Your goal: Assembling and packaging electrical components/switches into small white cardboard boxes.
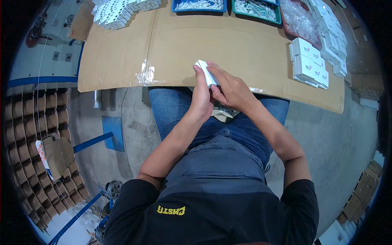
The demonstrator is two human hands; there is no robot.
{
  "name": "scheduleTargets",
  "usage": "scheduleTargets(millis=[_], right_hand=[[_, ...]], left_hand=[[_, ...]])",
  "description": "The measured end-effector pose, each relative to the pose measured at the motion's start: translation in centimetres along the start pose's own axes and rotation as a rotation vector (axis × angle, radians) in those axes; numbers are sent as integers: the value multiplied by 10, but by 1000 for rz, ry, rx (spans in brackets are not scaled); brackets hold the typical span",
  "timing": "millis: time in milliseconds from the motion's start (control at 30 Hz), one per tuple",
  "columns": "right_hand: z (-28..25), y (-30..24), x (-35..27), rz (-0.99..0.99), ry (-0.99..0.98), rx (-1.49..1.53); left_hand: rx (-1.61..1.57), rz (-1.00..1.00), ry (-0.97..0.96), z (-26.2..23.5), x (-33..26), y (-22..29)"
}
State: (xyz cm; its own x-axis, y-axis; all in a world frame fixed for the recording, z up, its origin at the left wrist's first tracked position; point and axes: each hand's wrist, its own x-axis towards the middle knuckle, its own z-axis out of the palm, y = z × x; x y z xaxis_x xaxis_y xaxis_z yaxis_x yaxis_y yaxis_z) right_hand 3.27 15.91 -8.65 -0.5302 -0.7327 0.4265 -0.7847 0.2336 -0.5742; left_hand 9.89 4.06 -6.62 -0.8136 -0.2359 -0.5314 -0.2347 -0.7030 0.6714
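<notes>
A small white box-shaped piece (208, 74) is held between both hands just over the near edge of the cardboard-covered table (192, 45). My left hand (201, 97) is closed along its left side, with the thumb up near the top end. From the right, my right hand (234, 89) wraps over it, fingers at the far end and thumb at the lower end. Much of the piece is hidden by the fingers. Below the hands, an open bag or pouch (223, 114) lies in my lap, its contents too small to tell.
White boxes (309, 63) are stacked at the right, with more white blocks (116, 13) at the far left. Along the back stand a blue tray (175, 10), a green tray (279, 18) of small white parts, and a red bin holding clear plastic bags (300, 20).
</notes>
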Motion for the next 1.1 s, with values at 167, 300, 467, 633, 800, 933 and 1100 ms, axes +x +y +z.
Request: scheduleTargets(millis=[167,300,467,633,800,933,1100], right_hand=[[14,11,-4,-111,33,-136],[17,14,-6,-140,58,-152],[18,14,-10,-129,79,-137],[17,12,-14,-71,61,-81],[12,9,-16,-36,42,-63],[4,8,-14,-15,20,-16],[-15,5,-5,65,-39,148]], left_hand=[[-6,-36,13,-8,5,-6],[-43,-37,-4,-11,6,-12],[-53,-21,11,-12,9,-18],[-70,-12,36,-9,6,-20],[-90,-46,24,-5,2,-18],[-103,-37,25,-5,3,-17],[-125,-106,-103,-2,-1,3]])
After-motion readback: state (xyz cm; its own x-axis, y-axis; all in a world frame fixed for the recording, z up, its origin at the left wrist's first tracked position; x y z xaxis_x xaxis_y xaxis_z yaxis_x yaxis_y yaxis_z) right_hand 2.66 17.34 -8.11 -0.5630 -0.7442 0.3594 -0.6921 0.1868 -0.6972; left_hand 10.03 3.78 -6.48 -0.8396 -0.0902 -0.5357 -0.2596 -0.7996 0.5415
